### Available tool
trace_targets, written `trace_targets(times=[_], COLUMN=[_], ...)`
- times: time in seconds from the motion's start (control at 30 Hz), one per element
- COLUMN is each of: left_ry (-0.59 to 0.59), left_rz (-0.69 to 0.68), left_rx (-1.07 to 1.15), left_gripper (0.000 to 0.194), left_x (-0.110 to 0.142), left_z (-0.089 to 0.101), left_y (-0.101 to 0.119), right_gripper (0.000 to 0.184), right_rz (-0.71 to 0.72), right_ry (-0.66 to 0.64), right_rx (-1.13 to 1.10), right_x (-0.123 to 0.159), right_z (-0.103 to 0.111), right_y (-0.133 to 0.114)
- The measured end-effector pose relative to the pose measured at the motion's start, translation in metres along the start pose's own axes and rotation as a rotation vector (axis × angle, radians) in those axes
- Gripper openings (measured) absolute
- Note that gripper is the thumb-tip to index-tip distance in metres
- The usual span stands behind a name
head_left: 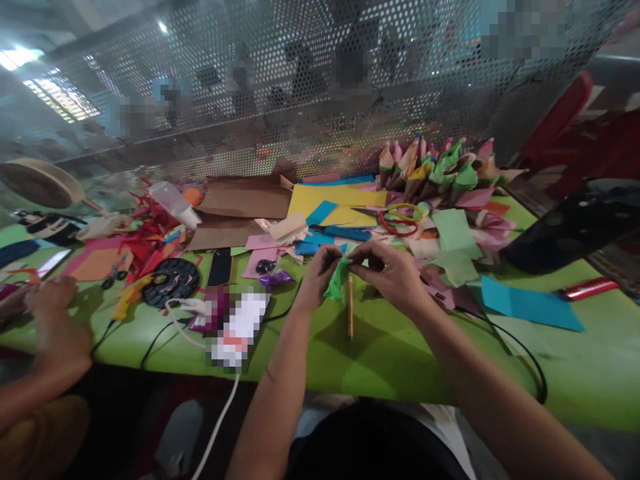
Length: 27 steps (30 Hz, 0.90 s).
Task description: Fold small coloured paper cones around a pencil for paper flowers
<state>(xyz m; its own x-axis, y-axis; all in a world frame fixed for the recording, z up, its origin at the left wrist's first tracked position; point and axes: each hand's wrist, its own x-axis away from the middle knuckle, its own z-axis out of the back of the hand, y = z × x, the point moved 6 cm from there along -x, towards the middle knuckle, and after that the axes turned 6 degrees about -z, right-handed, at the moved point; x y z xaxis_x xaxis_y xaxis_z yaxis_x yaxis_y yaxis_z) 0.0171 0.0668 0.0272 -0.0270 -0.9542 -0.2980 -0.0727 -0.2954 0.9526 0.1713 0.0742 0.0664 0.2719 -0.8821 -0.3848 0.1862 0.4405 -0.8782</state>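
Observation:
Both my hands meet over the middle of the green table. A crumpled bright green piece of crepe paper [339, 281] is pinched between them and hangs down. My left hand [320, 275] is closed on its left side. The fingers of my right hand [389, 272] pinch its upper right edge. Just below the fingers, a thin wooden stick like a pencil [351, 313] points toward me; whether it touches the right hand I cannot tell. Beyond my hands are a blue-handled cutter [345, 233] and red-handled scissors [397, 227].
Paper cones [447, 167] stand in a cluster at back right. A dark bottle [570, 227] and blue paper [530, 305] lie right. Left are a yellow glue gun [131, 297], a black round tray [171, 283], a corded power strip [240, 330] and another person's hand [55, 313].

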Motion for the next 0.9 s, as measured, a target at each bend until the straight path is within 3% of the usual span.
trace_targets(times=[0.37,0.67,0.9], left_ry=[-0.035,-0.014,-0.013], left_rz=[0.002,0.019,0.027], left_rx=[-0.026,0.086,0.141], left_gripper=[0.043,0.035,0.035], left_x=[-0.002,-0.002,-0.002], left_z=[-0.001,0.001,-0.002], left_y=[0.000,-0.005,-0.005], right_gripper=[0.005,0.013,0.008], right_rz=[0.015,-0.118,0.010], right_ry=[-0.166,-0.127,-0.157], right_rx=[0.001,-0.098,0.015], right_x=[-0.002,-0.001,-0.002], right_z=[-0.006,-0.006,-0.005], right_y=[0.000,0.006,0.001])
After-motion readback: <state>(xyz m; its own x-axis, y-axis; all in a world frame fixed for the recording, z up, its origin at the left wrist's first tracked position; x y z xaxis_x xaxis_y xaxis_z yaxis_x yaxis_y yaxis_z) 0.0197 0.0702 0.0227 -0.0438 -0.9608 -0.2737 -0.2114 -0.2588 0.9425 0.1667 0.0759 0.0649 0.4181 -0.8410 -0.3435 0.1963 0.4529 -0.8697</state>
